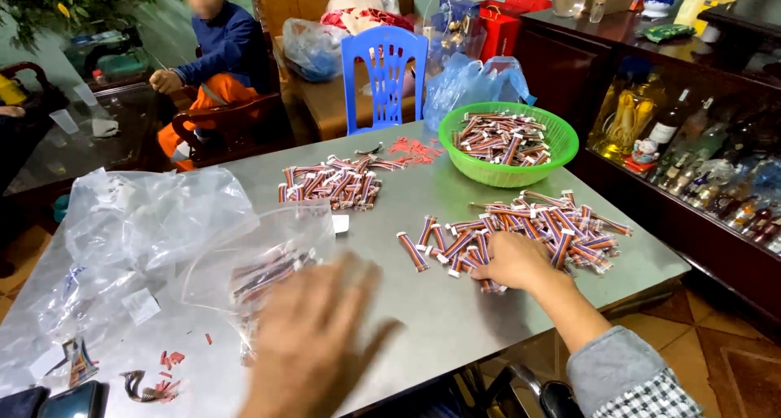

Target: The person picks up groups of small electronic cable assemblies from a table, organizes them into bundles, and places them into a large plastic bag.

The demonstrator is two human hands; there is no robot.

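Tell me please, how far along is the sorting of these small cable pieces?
Looks done: a green basket full of cable pieces. In hand: the right hand rests on the near pile; the blurred left hand is by a clear bag. Left: another pile.

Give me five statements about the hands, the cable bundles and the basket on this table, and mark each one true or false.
1. The right hand rests on the pile of striped cable bundles on the metal table. True.
2. The green basket is empty. False: it holds more cable bundles.
3. The left hand is blurred, just beside a clear plastic bag with bundles inside. True.
4. The blue plastic chair lies tipped over on the floor. False: it stands upright behind the table.
5. A seated person is at the back left. True.
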